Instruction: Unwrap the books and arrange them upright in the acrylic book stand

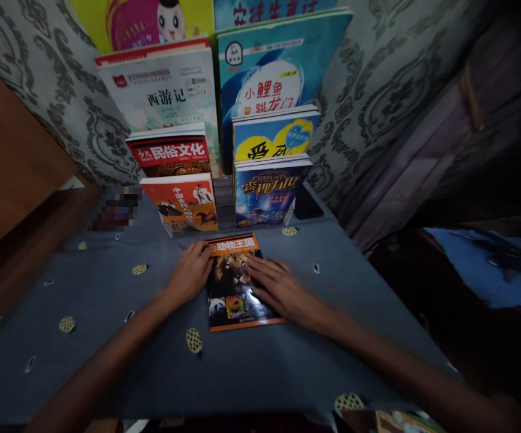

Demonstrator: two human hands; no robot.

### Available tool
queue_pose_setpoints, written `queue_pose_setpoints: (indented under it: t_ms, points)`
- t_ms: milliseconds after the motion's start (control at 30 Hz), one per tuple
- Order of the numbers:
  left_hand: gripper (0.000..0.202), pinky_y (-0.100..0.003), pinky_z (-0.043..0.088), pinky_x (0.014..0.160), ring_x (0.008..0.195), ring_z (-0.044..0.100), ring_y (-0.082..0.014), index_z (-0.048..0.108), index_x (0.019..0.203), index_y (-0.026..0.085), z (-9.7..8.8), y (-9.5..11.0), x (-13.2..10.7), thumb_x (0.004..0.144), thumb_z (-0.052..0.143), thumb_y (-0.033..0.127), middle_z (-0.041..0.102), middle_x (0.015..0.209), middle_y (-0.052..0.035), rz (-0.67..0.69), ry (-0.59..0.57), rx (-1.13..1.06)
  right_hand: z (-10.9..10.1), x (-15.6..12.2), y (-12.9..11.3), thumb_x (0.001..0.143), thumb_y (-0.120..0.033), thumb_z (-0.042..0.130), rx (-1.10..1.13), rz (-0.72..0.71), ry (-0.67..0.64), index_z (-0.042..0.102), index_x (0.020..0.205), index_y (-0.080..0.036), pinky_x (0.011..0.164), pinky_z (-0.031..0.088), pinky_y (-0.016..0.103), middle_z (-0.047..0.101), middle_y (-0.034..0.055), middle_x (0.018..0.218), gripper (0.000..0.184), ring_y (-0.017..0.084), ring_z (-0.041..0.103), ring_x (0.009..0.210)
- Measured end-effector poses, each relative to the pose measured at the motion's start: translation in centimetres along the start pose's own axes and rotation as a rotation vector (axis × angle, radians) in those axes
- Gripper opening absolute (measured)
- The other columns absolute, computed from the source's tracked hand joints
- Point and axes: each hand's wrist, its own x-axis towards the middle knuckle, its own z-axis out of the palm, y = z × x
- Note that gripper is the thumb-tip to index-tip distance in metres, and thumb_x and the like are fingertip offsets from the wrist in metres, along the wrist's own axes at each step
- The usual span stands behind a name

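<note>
A book with a lion on its orange-edged cover (233,273) lies flat on the grey-blue cloth (107,294) in front of me. My left hand (191,272) rests at the book's upper left edge with its fingers curled against the cover's border. My right hand (278,288) lies flat on the right side of the cover, fingers stretched out and slightly apart. Neither hand lifts the book.
Behind the lion book, two tiered rows of books stand on a display rack (224,192), among them a red-orange one (183,203) and a dark blue one (267,191). A dark phone-like object (307,204) lies right of the rack. Patterned wallpaper (368,90) backs it; a wooden panel (8,150) is left.
</note>
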Motion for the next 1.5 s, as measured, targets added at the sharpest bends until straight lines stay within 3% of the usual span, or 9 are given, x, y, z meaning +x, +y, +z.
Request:
queue_pose_setpoints:
  t_ms: [133,300,500,900,1033,1500]
  points:
    - [0.027,-0.041,0.053,0.092,0.107,0.059,-0.025,0.061,0.119,0.013,0.6,-0.3,0.6,0.1,0.042,0.018,0.062,0.115,-0.0128,-0.03,0.038,0.033,1.2,4.0,3.2,0.1,-0.026,0.048,-0.011,0.09,0.033,0.06,0.134,-0.013,0.111,0.044,0.052,0.059,0.0185,0.142,0.038,0.028,0.051,0.137]
    - [0.031,-0.041,0.051,0.09,0.108,0.059,-0.0257,0.059,0.127,0.014,1.5,-0.4,0.1,0.101,0.042,0.021,0.061,0.122,-0.014,-0.056,0.083,0.07,2.0,4.9,5.3,0.103,-0.026,0.039,0.031,0.15,0.058,0.057,0.138,-0.012,0.112,0.042,0.05,0.056,0.0178,0.145,0.042,0.027,0.049,0.139]
    - [0.033,-0.045,0.048,0.094,0.119,0.054,-0.0302,0.061,0.128,0.017,1.7,-0.3,-0.1,0.101,0.043,0.022,0.061,0.129,-0.0153,-0.132,0.06,0.062,2.4,4.5,5.6,0.102,-0.035,0.039,0.072,0.186,0.072,0.055,0.141,-0.016,0.113,0.039,0.054,0.051,0.016,0.151,0.046,0.03,0.046,0.141]
    - [0.035,-0.046,0.047,0.094,0.118,0.054,-0.0308,0.062,0.128,0.016,1.7,-0.3,0.0,0.101,0.041,0.024,0.062,0.128,-0.0155,-0.125,0.056,0.048,2.3,4.5,5.4,0.101,-0.032,0.039,0.08,0.212,0.044,0.054,0.141,-0.012,0.113,0.038,0.054,0.05,0.0177,0.15,0.047,0.029,0.045,0.142]
    - [0.034,-0.045,0.047,0.095,0.12,0.054,-0.0305,0.062,0.129,0.017,1.7,-0.4,-0.1,0.101,0.043,0.023,0.062,0.13,-0.0154,-0.143,0.046,0.031,2.4,4.5,5.6,0.101,-0.033,0.039,0.088,0.198,0.062,0.054,0.142,-0.016,0.113,0.039,0.055,0.05,0.0152,0.151,0.046,0.029,0.044,0.142]
    - [0.037,-0.052,0.044,0.103,0.13,0.05,-0.0326,0.062,0.13,0.015,1.5,-0.2,0.0,0.1,0.041,0.024,0.061,0.135,-0.0172,-0.175,0.03,-0.065,2.6,4.5,5.6,0.102,-0.032,0.038,0.048,0.194,0.063,0.055,0.141,-0.011,0.113,0.04,0.052,0.051,0.0177,0.15,0.047,0.029,0.046,0.141]
